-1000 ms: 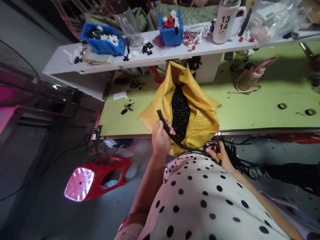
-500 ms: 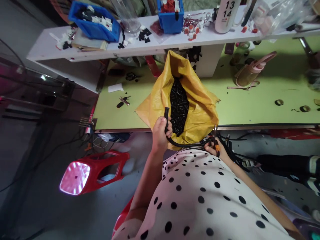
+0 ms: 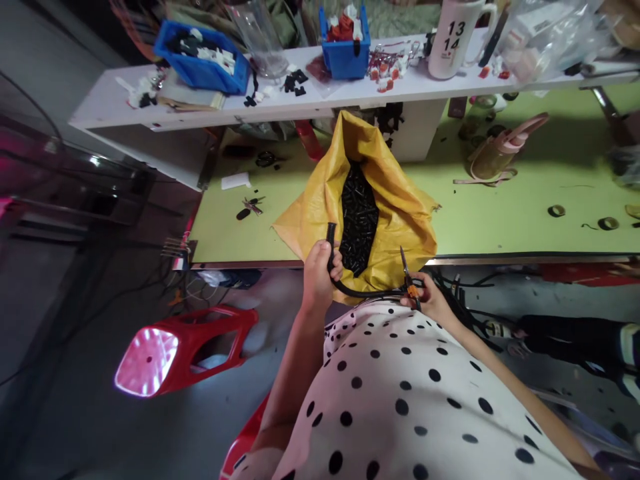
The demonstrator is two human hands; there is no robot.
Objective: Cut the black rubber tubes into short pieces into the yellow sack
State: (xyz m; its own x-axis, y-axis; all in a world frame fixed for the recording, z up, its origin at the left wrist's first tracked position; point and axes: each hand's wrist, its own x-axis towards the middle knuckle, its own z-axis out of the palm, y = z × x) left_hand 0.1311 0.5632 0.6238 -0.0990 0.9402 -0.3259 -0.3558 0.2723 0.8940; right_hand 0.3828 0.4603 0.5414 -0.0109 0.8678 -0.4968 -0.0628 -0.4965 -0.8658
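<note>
black corrugated tube [image 3: 350, 291] in left hand [image 3: 320, 273]

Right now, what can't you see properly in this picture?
- Head view: the black ribbed hose disappears behind the spotted shirt.
- The orange-handled cutters are too small to show whether the blades touch the hose.
- The yellow woven sack hides how deep its black pieces go.

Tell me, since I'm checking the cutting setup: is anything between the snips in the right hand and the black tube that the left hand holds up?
Nothing visible. The left hand grips the black corrugated tube near its end, in front of the yellow bag. The tube curves across to the right hand, where the orange-handled snips sit right beside it, blades pointing up.
</note>
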